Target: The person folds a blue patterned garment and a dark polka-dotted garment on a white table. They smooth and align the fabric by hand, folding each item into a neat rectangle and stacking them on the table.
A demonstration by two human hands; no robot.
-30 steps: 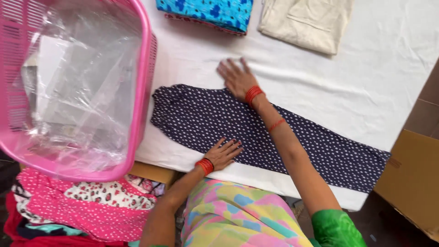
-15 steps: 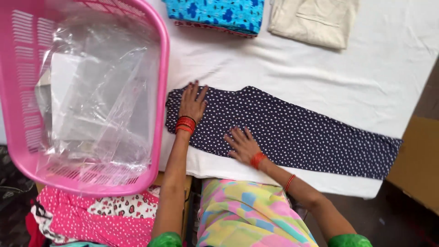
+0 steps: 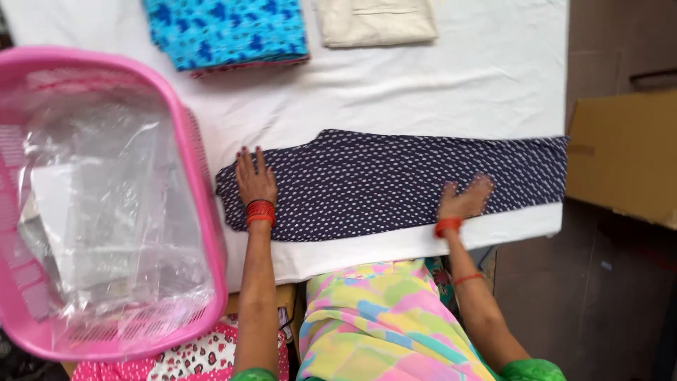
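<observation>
A long navy garment with small white dots [image 3: 374, 183] lies flat across a white-covered table [image 3: 451, 92]. My left hand [image 3: 254, 178] presses palm down on its left end, fingers spread. Palm down as well, my right hand [image 3: 464, 199] rests on the garment's lower edge toward the right. Neither hand grips anything. Red bangles circle both wrists.
A pink plastic basket [image 3: 201, 204] lined with clear plastic sits at the left, touching the table. Folded blue patterned cloth [image 3: 226, 32] and folded beige cloth [image 3: 374, 21] lie at the far edge. A cardboard box [image 3: 624, 155] stands to the right. Printed fabrics [image 3: 190, 360] lie below the basket.
My right hand has slid right along the garment's lower edge. My left hand stays on the left end. The garment now lies straighter and flatter.
</observation>
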